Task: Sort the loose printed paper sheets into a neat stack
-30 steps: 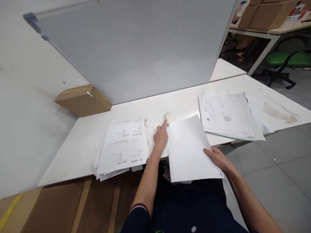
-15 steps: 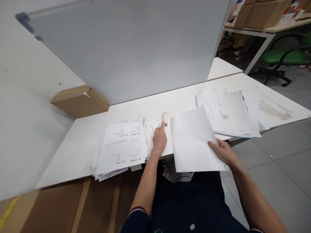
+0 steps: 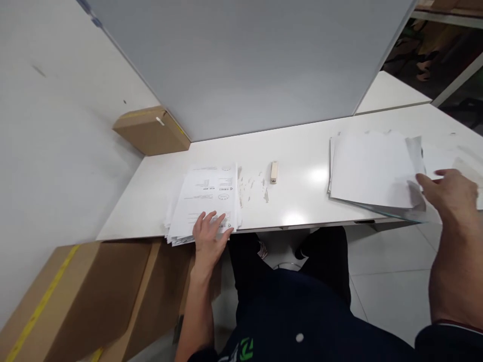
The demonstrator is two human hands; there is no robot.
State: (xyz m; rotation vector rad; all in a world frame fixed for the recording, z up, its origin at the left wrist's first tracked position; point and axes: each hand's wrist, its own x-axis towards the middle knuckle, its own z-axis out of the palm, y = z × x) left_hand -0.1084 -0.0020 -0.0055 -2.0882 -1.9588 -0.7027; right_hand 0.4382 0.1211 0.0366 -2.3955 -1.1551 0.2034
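Note:
My left hand (image 3: 211,236) lies over the near edge of a stack of printed sheets (image 3: 206,196), fingers spread and curved, gripping nothing. These sheets carry rows of small print and round stamp marks, and their edges are uneven. On the right, my right hand (image 3: 449,193) has its thumb at the right edge of a blank white sheet of paper (image 3: 372,171), which lies on top of another paper stack. The sheet's right side is lifted a little there. Some of that hand's fingertips are hidden. Between the stacks sits a small cream-coloured block-shaped device (image 3: 274,172), apart from both hands.
A large whiteboard (image 3: 256,65) stands along the back of the white table (image 3: 298,146). One cardboard box (image 3: 153,131) rests in the left corner; larger cartons (image 3: 86,296) stand below the table's front left edge. Scuff marks show beside the device.
My left hand has left the small device and moved left onto the printed stack. My right hand has carried the blank sheet right, onto the right stack. The view has tilted down.

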